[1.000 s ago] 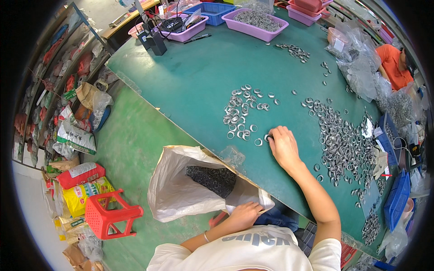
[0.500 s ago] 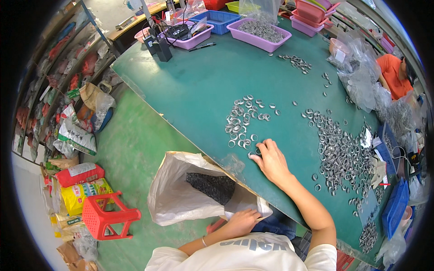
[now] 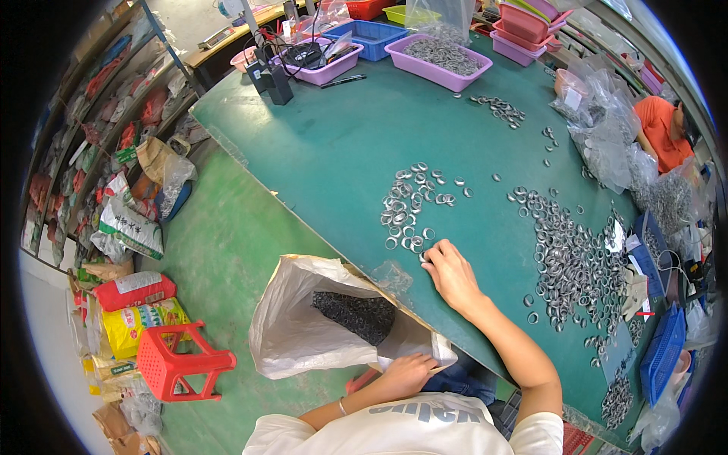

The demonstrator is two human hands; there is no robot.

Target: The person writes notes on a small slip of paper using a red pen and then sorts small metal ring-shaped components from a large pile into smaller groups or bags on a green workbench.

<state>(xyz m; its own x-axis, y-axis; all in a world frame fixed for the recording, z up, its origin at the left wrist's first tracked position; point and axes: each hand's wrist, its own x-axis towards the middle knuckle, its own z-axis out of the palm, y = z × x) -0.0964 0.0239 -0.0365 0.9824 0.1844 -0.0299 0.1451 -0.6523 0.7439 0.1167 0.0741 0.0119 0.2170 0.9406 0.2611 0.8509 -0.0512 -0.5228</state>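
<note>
My right hand (image 3: 453, 279) rests on the green table (image 3: 303, 152), thumb and fingers drawn together on a small silver metal ring that they mostly cover. Just beyond the fingertips lies a loose cluster of metal rings (image 3: 402, 205). My left hand (image 3: 409, 373) grips the near rim of a white sack (image 3: 284, 326), which gapes wide beside the table edge. Inside the sack sits a dark heap of small pieces (image 3: 355, 317), too fine to make out. To the right of my right hand spreads a larger pile of rings (image 3: 569, 262).
Purple trays (image 3: 438, 72) and a blue basket (image 3: 371, 38) stand at the far edge. At the right are plastic bags (image 3: 607, 136), blue trays (image 3: 661, 353) and a person in orange (image 3: 664, 133). A red stool (image 3: 182, 360) stands on the floor at left, near crammed shelves (image 3: 91, 121).
My right hand has shifted slightly nearer to me, and its spread thumb and fingers have closed together on a ring. My left hand keeps its hold on the sack rim.
</note>
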